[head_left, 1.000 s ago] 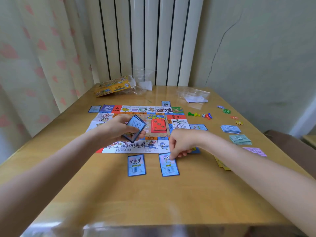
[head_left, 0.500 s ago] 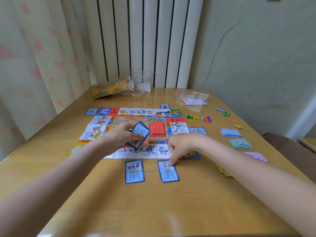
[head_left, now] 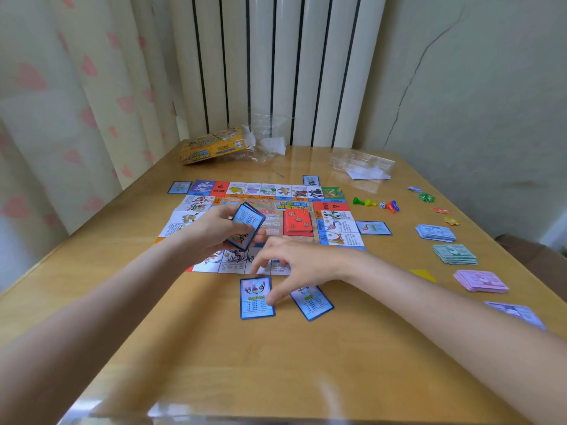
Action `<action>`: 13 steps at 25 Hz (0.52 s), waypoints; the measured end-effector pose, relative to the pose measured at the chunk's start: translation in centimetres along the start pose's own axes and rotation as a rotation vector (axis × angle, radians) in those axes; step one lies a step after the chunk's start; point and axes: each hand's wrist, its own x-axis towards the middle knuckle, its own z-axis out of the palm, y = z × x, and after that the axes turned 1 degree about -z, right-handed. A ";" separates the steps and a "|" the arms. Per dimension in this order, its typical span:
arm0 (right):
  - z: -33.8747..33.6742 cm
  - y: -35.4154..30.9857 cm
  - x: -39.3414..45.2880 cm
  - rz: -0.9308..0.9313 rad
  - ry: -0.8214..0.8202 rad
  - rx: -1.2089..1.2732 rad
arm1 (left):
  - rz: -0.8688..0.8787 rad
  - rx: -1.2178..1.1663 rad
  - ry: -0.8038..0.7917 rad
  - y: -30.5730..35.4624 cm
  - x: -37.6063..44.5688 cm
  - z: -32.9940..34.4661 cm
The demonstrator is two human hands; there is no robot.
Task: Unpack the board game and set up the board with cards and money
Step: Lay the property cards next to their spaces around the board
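The left hand (head_left: 214, 231) grips a stack of blue-bordered cards (head_left: 245, 223) above the colourful paper game board (head_left: 270, 216), while the right hand (head_left: 294, 262), fingers spread, touches a blue-bordered card (head_left: 256, 297) lying on the wooden table (head_left: 276, 363) just beside the board's near edge.

My left forearm runs from the near left corner toward the centre, and my left hand (head_left: 221, 230) is raised with fingers and thumb curled round a small deck of cards (head_left: 245, 225), thumb on the upper face. My right forearm enters from the near right and angles left across the scene. My right hand (head_left: 294, 262) is palm down with fingers spread and loosely extended, one fingertip (head_left: 271, 299) touching the near card (head_left: 256, 299) on the table.
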 end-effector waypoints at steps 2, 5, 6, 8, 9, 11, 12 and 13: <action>0.4 0.2 0.0 0.034 -0.022 0.029 | 0.000 -0.004 -0.013 -0.2 0.1 0.0; 0.7 0.4 0.1 0.060 0.007 0.037 | -0.001 0.010 -0.017 -0.2 0.3 0.5; 0.8 0.5 0.2 0.063 0.015 0.041 | -0.001 0.011 -0.020 -0.2 0.3 0.6; 1.0 0.6 0.3 0.065 0.023 0.040 | 0.004 0.016 -0.021 -0.1 0.3 0.8; 1.0 0.5 0.3 0.059 0.032 0.040 | 0.011 0.018 -0.019 0.0 0.2 0.9; 0.3 0.4 -0.1 0.044 0.080 0.076 | 0.015 0.023 -0.011 0.1 0.2 1.1; -0.5 0.6 -0.4 0.039 0.115 0.108 | 0.014 0.029 -0.008 0.1 0.3 1.1; -1.4 0.9 -0.8 0.047 0.137 0.129 | 0.014 0.038 -0.005 0.2 0.3 1.3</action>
